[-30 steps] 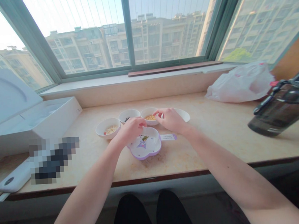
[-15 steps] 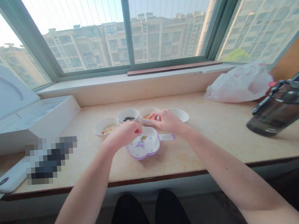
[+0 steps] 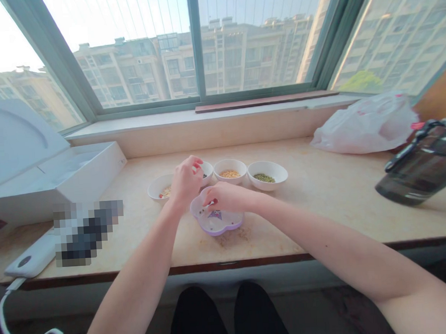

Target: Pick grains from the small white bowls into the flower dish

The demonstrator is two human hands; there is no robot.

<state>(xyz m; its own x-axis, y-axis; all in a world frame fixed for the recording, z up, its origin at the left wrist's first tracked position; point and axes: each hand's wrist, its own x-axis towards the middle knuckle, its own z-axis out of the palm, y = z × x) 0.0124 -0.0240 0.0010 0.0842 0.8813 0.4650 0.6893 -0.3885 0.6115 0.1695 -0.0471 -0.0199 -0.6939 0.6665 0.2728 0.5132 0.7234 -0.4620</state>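
Observation:
A purple-rimmed cartoon plate [image 3: 219, 221] lies on the stone counter [image 3: 323, 206]. My right hand [image 3: 227, 197] rests over its far part, fingers pinched together on something too small to name. My left hand [image 3: 186, 180] hovers with pinched fingertips over the bowl of dark beans [image 3: 207, 169], which it mostly hides. Beside that bowl stand a white bowl of pale grains [image 3: 159, 187], a bowl of yellow grains [image 3: 230, 170] and a bowl of green beans [image 3: 268, 174].
An open white box [image 3: 53, 177] stands at the left, with a white power bank [image 3: 30, 257] and cable near the front edge. A white plastic bag [image 3: 364, 125] and a dark water bottle [image 3: 423, 165] lie at the right. Window ledge behind.
My left hand rose from the plate to the dark-bean bowl. My right hand came back from the yellow-grain bowl down onto the plate, which uncovers the green-bean bowl.

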